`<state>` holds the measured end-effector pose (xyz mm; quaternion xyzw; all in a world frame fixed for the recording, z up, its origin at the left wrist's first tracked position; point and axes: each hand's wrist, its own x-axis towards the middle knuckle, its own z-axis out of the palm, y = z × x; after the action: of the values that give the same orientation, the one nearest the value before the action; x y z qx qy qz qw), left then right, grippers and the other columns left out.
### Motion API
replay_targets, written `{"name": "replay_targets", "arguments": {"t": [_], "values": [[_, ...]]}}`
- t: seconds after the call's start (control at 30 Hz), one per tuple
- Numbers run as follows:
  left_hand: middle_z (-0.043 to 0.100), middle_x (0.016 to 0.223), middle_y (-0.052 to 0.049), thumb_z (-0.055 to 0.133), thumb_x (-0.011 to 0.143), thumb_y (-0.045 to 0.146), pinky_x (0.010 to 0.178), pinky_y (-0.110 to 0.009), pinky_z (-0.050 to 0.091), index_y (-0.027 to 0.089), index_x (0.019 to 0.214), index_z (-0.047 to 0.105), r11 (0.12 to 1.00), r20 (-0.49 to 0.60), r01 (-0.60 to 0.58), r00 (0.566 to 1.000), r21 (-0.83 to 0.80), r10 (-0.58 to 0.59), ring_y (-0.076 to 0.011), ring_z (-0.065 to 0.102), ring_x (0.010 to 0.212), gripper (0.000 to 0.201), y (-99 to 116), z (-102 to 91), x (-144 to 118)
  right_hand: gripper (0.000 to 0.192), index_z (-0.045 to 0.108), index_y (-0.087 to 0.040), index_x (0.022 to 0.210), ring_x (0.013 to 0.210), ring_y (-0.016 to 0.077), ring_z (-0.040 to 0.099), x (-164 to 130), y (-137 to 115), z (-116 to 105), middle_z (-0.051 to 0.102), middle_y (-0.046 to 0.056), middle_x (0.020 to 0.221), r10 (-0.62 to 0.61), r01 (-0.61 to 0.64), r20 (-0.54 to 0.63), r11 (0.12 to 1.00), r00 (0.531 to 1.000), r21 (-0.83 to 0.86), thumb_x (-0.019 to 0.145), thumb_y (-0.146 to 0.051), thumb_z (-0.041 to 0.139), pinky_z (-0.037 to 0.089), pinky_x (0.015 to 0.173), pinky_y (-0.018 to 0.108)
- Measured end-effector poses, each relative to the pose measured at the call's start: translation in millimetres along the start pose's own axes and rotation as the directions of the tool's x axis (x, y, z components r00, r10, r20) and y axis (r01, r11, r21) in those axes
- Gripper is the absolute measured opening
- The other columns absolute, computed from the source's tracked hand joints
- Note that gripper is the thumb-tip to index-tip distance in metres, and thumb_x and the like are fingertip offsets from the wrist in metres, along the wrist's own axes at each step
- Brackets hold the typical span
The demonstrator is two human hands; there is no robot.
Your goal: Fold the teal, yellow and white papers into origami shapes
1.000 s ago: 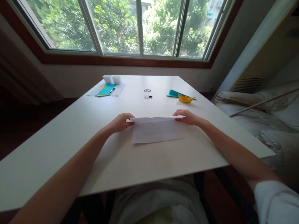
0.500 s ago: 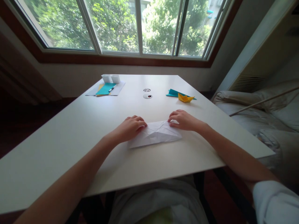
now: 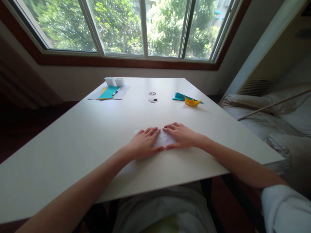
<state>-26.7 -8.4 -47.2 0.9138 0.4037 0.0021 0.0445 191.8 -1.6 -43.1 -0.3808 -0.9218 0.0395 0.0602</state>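
A folded sheet of white paper [image 3: 164, 139] lies on the white table near its front edge. My left hand [image 3: 147, 140] rests flat over the paper's left part, fingers stretched out. From the other side my right hand [image 3: 180, 136] lies flat across its right part, fingers extended too. The thumbs almost meet at the near edge of the paper. Only the middle of the sheet and a bit of its far left corner show; the hands cover the rest.
Toward the back right are a yellow paper boat [image 3: 192, 102] and a teal folded paper plane [image 3: 181, 96]. Back left, teal paper [image 3: 109, 92], a pen [image 3: 116, 91] and two small white boxes [image 3: 119, 82] sit on white sheets. Round metal inserts [image 3: 153, 100] are mid-table.
Both hands have moved from the paper's upper corners inward and toward me, flattening onto it. The raised folds in its middle now look pressed lower.
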Motion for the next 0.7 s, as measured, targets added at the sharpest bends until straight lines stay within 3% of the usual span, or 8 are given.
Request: {"name": "replay_targets", "arguments": {"t": [0.1,0.2,0.43,0.7], "values": [[0.014,0.15,-0.011,0.021,0.081,0.07,0.106,-0.047,0.015,0.018,0.145,0.011,0.999,0.097,0.01,0.995,-0.047,-0.005,-0.0276,0.016,0.136,0.083,0.5,2.3,0.4,0.091,0.038,-0.014,0.135,0.122,0.0334,0.036,0.9,-0.1,1.0,0.042,0.015,0.136,0.022,-0.022,0.033,1.0,0.999,0.014,0.069,-0.077,0.041,0.029,0.1,0.047],[0.01,0.15,-0.009,0.02,0.08,0.073,0.107,-0.047,0.011,0.018,0.145,0.006,0.997,0.151,0.019,0.988,-0.068,-0.009,-0.0257,0.01,0.138,0.086,-2.2,1.5,1.9,0.095,0.036,-0.013,0.136,0.123,0.0342,0.034,1.6,-0.1,0.2,0.04,0.015,0.137,0.042,-0.042,0.062,0.999,0.997,0.004,0.068,-0.078,0.041,0.027,0.101,0.047],[0.009,0.15,-0.01,0.03,0.074,0.076,0.105,-0.045,0.019,0.018,0.145,0.005,0.998,0.245,0.026,0.969,-0.058,-0.011,-0.0282,0.015,0.137,0.095,-11.2,-11.6,0.4,0.1,0.031,-0.014,0.139,0.127,0.0355,0.029,-4.6,0.1,-13.1,0.035,0.017,0.14,0.13,-0.127,0.17,0.991,0.977,-0.029,0.063,-0.078,0.048,0.026,0.102,0.046],[0.0,0.15,-0.012,0.04,0.069,0.075,0.105,-0.046,0.021,0.016,0.145,0.0,0.992,0.41,0.122,0.905,0.003,-0.113,-0.0306,0.011,0.137,0.104,-26.0,-32.0,-12.7,0.111,0.026,-0.011,0.141,0.132,0.0392,0.02,-18.2,12.7,-24.5,0.023,0.02,0.146,0.261,-0.247,0.322,0.965,0.91,-0.083,0.058,-0.079,0.052,0.021,0.104,0.049]]}}
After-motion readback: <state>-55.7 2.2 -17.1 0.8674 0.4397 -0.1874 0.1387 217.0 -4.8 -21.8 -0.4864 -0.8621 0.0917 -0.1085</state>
